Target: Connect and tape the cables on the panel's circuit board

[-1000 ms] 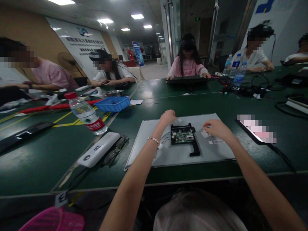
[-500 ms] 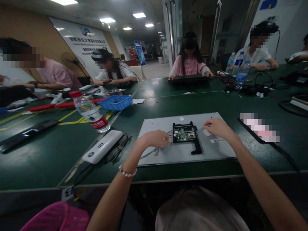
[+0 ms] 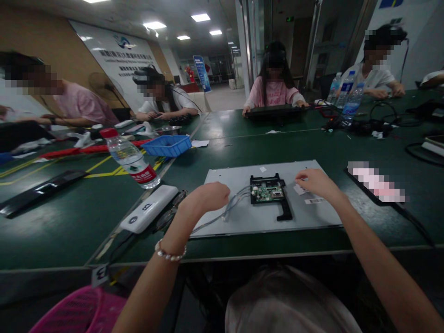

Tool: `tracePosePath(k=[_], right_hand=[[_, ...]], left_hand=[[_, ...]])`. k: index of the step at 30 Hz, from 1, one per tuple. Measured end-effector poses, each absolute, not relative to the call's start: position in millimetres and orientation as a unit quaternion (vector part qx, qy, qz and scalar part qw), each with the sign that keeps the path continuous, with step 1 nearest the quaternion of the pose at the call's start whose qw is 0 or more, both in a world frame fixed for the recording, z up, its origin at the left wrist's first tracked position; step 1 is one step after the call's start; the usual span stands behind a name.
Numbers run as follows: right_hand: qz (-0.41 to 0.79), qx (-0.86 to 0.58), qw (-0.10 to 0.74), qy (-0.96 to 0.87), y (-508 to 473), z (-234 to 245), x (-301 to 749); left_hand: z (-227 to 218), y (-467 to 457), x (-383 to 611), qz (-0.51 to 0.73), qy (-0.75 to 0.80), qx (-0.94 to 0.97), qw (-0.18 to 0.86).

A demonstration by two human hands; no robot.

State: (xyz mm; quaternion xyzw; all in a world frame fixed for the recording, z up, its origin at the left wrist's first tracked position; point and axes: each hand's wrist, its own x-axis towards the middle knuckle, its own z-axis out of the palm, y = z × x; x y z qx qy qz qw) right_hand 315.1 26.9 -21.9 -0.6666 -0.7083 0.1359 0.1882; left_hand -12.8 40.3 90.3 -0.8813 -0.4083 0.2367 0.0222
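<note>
A flat grey panel [image 3: 236,223] lies on the green table in front of me. Fixed near its middle is a black bracket [image 3: 285,210] holding a green circuit board [image 3: 268,193]. Thin grey cables [image 3: 231,203] run from the board's left side across the panel. My left hand [image 3: 210,196] is above the panel's left part beside these cables. Its fingers are curled closed, and whatever they hold is hidden. Over the right part, my right hand [image 3: 314,181] has thumb and forefinger bent together close to a small white label [image 3: 300,189]; nothing in the pinch can be made out.
Left of the panel are a white power bank [image 3: 149,210], eyeglasses [image 3: 168,215], a water bottle [image 3: 133,162] and a blue tray [image 3: 168,147]. A phone [image 3: 376,182] with a cable lies at right. Several people sit around the table.
My left hand has moved left, away from the board, and more of the cables now shows. My right hand has stayed nearly in place.
</note>
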Motion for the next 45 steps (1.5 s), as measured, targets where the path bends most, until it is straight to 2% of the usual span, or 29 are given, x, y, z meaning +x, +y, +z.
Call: tracePosePath(k=[5,9,15,18,21,24,27,31,36,45], right_hand=[[0.133,-0.664,0.194,-0.71,27.2,-22.1,314.6],[0.124,-0.662,0.199,-0.712,28.5,-24.5,316.1],[0.096,-0.621,0.235,-0.741,33.7,-13.6,306.6],[0.059,-0.568,0.236,-0.787,46.6,0.0,293.5],[0.035,-0.509,0.207,-0.835,70.7,9.6,279.0],[0.021,-0.472,0.139,-0.87,98.8,10.7,266.1],[-0.002,-0.467,0.069,-0.882,118.0,7.3,254.6],[-0.039,-0.479,0.016,-0.877,122.5,3.7,241.8],[-0.08,-0.496,0.01,-0.865,118.9,0.2,236.9],[-0.071,-0.447,0.014,-0.892,127.1,0.8,244.5]], left_hand=[[66.1,69.7,-26.1,0.214,-0.356,-0.907,-0.064],[64.0,75.9,-34.8,0.162,-0.322,-0.925,-0.123],[69.1,81.5,-5.9,0.071,-0.364,-0.928,-0.045],[61.7,90.1,19.9,0.026,-0.353,-0.934,-0.049],[48.2,99.3,34.0,0.039,-0.331,-0.94,-0.076],[33.9,103.6,31.5,0.048,-0.33,-0.936,-0.114],[22.5,102.6,22.3,0.063,-0.324,-0.929,-0.169],[13.0,100.9,16.9,0.081,-0.324,-0.919,-0.208],[9.6,102.8,19.1,0.079,-0.327,-0.916,-0.219],[5.7,104.0,17.5,0.07,-0.326,-0.914,-0.23]])
